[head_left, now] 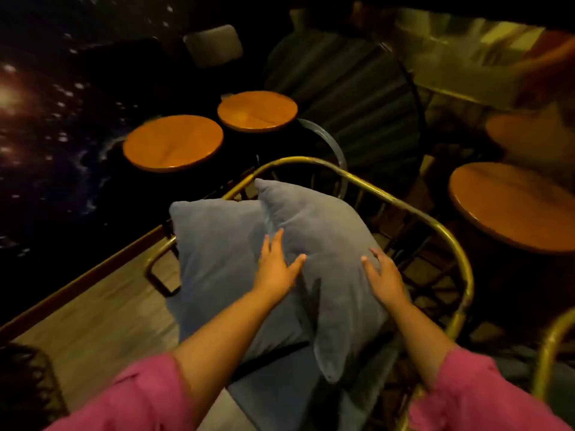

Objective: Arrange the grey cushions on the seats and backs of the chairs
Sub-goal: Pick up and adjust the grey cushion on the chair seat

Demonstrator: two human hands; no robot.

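Two grey cushions lean inside a gold metal-framed chair (pixel 448 241) just below me. The left cushion (pixel 214 253) rests against the chair's left side. The right cushion (pixel 329 231) overlaps it and tilts towards the curved back rail. My left hand (pixel 277 269) lies flat with fingers spread where the two cushions meet. My right hand (pixel 384 275) presses flat on the right cushion's right edge. A grey seat pad (pixel 273 396) shows under both cushions. Neither hand grips anything.
Two round orange wooden tables (pixel 172 143) (pixel 257 110) stand ahead on the left, another (pixel 510 206) on the right. A dark spiral stair (pixel 351 85) rises behind the chair. A second gold chair rail (pixel 550 346) sits at lower right. Wood floor (pixel 102 315) lies at left.
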